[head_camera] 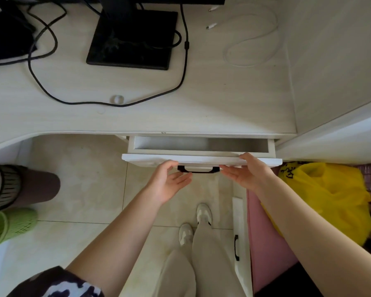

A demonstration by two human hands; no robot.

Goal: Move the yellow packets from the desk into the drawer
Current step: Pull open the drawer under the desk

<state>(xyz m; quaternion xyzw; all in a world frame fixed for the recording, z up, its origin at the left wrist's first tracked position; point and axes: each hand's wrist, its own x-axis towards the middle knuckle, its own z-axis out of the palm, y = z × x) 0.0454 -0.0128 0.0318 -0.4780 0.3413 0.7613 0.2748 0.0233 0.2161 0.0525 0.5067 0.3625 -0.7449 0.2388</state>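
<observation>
While one drawer (pixel 201 146) gapes, two hands flank its handle (pixel 198 169).

— Can we see into the drawer (pixel 201 144)?
— Only a strip; the desk (pixel 137 116) covers the rest, so we can't tell what it holds.
— And the handle (pixel 198 169)?
— Our left hand (pixel 169 181) and right hand (pixel 247 171) hide its ends. The monitor stand (pixel 133 37) is cut off at the top edge.
</observation>
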